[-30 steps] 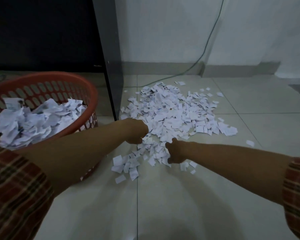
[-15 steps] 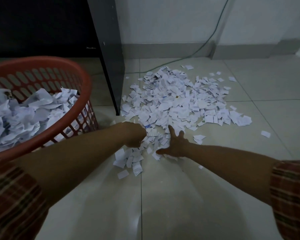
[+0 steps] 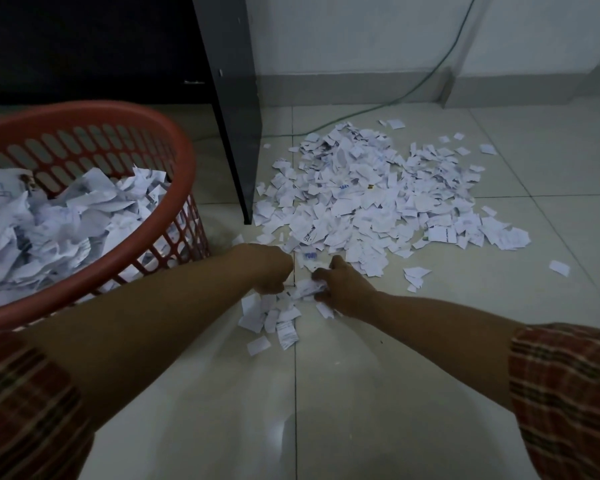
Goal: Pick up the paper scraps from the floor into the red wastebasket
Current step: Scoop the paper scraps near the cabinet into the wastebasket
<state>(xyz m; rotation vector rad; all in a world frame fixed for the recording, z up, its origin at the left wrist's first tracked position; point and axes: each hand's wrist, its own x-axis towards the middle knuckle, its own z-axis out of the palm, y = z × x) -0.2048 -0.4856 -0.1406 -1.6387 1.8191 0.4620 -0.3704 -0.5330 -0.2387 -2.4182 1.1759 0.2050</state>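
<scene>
Gathering step: right hand [image 3: 343,289] clutching paper scraps [image 3: 305,289], left hand [image 3: 271,271] fisted alongside, contents hidden. Next, lift leftward over red wastebasket [image 3: 125,116] and release.

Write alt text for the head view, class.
Two hands, the left hand and right hand, gather paper scraps from a tiled floor. A red wastebasket, already holding scraps, stands at left beside a dark cabinet panel.
</scene>
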